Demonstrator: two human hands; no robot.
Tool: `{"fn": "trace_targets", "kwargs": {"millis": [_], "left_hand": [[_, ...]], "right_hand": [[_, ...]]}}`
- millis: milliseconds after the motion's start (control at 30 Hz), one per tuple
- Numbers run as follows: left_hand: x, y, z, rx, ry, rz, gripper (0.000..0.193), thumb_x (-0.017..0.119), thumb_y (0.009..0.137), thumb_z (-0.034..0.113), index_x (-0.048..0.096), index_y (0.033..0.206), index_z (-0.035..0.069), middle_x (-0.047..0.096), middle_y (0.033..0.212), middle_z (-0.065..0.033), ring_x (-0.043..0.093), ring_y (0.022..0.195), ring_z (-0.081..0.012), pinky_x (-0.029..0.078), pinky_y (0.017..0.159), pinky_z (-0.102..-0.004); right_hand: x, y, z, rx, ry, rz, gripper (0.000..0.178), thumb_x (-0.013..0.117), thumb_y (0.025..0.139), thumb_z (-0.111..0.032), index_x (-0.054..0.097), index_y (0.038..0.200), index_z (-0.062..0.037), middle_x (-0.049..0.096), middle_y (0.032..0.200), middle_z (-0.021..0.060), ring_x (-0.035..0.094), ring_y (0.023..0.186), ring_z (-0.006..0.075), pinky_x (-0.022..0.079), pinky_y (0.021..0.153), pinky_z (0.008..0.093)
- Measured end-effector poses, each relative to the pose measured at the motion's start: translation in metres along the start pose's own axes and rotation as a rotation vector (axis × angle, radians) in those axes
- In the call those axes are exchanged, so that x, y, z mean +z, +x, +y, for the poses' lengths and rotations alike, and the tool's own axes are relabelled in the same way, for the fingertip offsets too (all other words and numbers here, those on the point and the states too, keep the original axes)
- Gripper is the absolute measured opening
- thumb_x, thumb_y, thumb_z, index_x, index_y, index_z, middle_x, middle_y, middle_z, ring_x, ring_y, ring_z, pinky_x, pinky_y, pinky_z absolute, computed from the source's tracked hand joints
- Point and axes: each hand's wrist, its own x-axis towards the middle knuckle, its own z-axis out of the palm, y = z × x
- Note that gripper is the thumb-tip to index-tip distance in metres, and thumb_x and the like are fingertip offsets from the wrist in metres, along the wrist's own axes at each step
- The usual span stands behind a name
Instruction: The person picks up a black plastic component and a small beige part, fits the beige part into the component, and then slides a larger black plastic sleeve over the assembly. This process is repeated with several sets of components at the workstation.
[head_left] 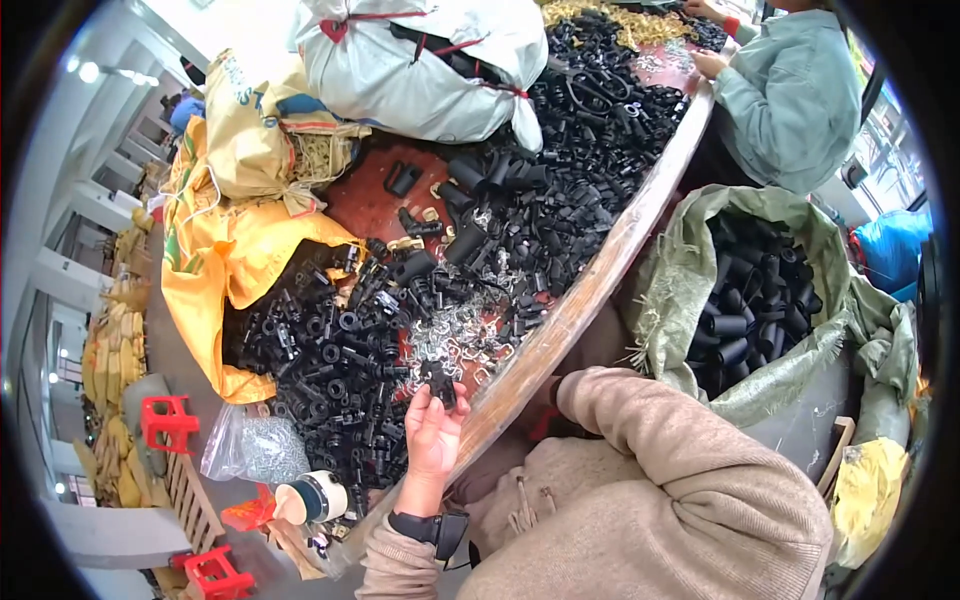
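Note:
My left hand (434, 432) is raised at the table's near edge, a dark watch on its wrist. Its fingers close around a small black plastic part (437, 382), whose exact kind I cannot make out. Just beyond it lies a scattered heap of small shiny metal clips (455, 335). Beside the hand, on the left, spreads a pile of black ring-ended plastic fittings (335, 355). My right arm (640, 410) bends inward toward the table edge, and its hand is out of sight.
A wooden rim (590, 285) edges the table. White (430, 85) and orange (240, 260) sacks stand behind. At right is a green sack (665, 285) of black tubes. A white-and-dark cup (322, 496) sits near-left by a clear bag (270, 448). A co-worker (790, 100) works far right.

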Motion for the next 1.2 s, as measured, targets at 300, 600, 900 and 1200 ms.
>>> {"fn": "trace_targets", "kwargs": {"millis": [300,600,900,1200], "left_hand": [[-0.005,0.000,0.002,0.021,0.006,0.002,0.022,0.050,0.081,0.010,0.049,0.102,0.005,0.054,0.097,-0.0138,0.054,0.082,-0.0183,0.045,0.074,-0.0284],[-0.007,0.000,0.002,0.025,-0.038,0.044,0.019,0.050,0.081,0.010,0.046,0.100,0.008,0.052,0.096,-0.0185,0.056,0.077,-0.0204,0.046,0.071,-0.0324],[-0.006,0.001,0.003,-0.031,-0.047,0.056,0.021,0.051,0.081,0.011,0.047,0.100,0.005,0.053,0.096,-0.0158,0.056,0.077,-0.0199,0.046,0.070,-0.0316],[-0.006,0.004,0.008,-0.111,-0.178,0.099,0.022,0.052,0.080,0.011,0.049,0.101,0.004,0.054,0.097,-0.0145,0.054,0.081,-0.0197,0.044,0.075,-0.0313]], "right_hand": [[-0.019,-0.021,-0.020,0.079,-0.012,-0.001,0.037,0.054,0.070,-0.026,0.054,0.102,-0.0093,0.053,0.106,0.0111,0.050,0.095,0.0238,0.039,0.082,0.0349],[-0.074,-0.042,-0.064,0.109,-0.297,-0.267,0.041,0.058,0.067,-0.030,0.055,0.102,-0.0083,0.055,0.099,0.0137,0.051,0.093,0.0288,0.041,0.079,0.0370],[-0.135,-0.086,-0.137,0.092,-0.275,-0.335,0.041,0.060,0.067,-0.030,0.054,0.101,-0.0094,0.057,0.090,0.0148,0.053,0.087,0.0309,0.043,0.074,0.0384],[-0.259,-0.088,-0.181,-0.176,0.065,-0.247,0.041,0.061,0.071,-0.024,0.049,0.102,-0.0007,0.056,0.086,0.0136,0.056,0.077,0.0273,0.045,0.067,0.0355]]}}
